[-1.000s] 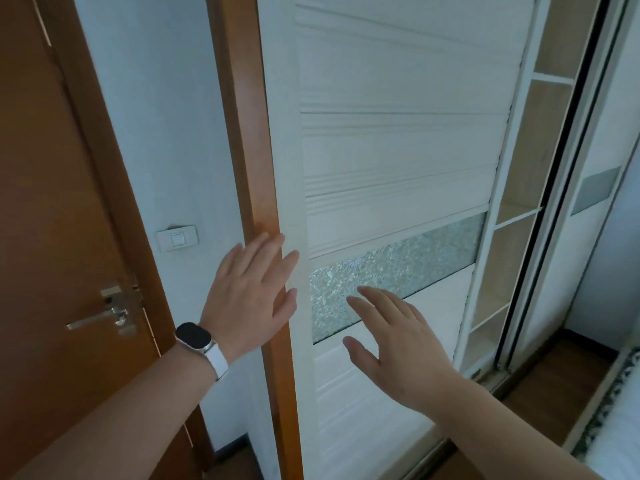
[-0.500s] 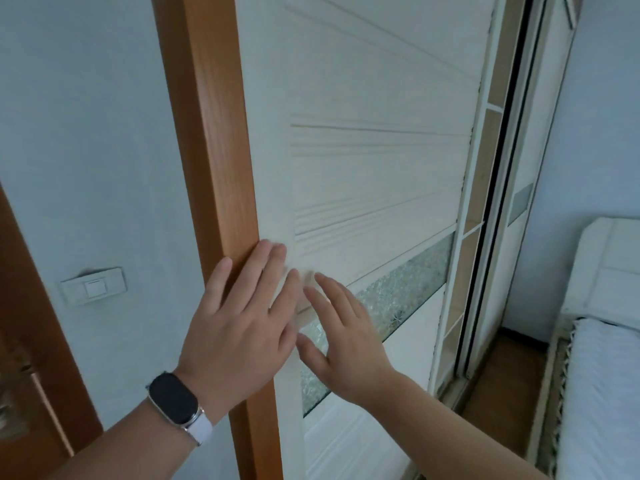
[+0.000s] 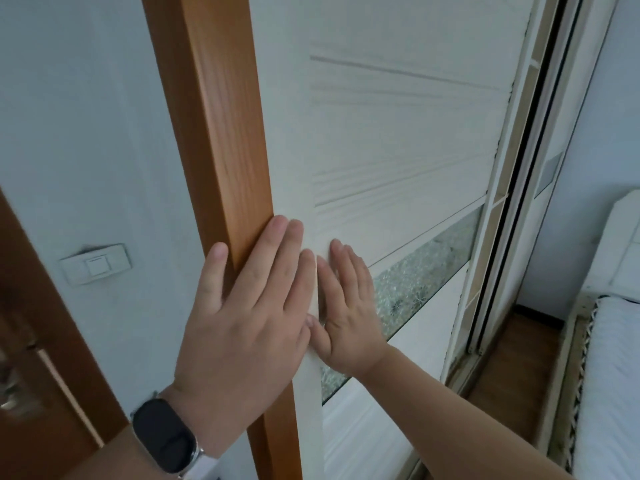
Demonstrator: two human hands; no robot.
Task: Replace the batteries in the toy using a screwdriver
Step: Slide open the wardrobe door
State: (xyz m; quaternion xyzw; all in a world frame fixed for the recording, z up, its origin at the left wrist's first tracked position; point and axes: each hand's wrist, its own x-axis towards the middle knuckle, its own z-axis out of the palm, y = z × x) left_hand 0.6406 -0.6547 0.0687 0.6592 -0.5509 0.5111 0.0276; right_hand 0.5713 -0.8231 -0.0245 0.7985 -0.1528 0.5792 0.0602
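Sliding door (image 3: 398, 150) (beside wooden frame (image 3: 221, 116)) touched by left hand (image 3: 242, 327), right hand (image 3: 349, 323).

No text, label, brand, number or sign can be read here. The smartwatch (image 3: 162, 439) screen, low and left of the wooden wardrobe post (image 3: 221, 133), is dark; the wall switch (image 3: 96, 264), further left of that post, looks plain and slightly blurred

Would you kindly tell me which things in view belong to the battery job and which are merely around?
In use: left hand and right hand, both flat on the white sliding door, the left partly over the wooden post. No toy, screwdriver or batteries in view.
Merely around: light switch, brown room door, bed, smartwatch on the left wrist.
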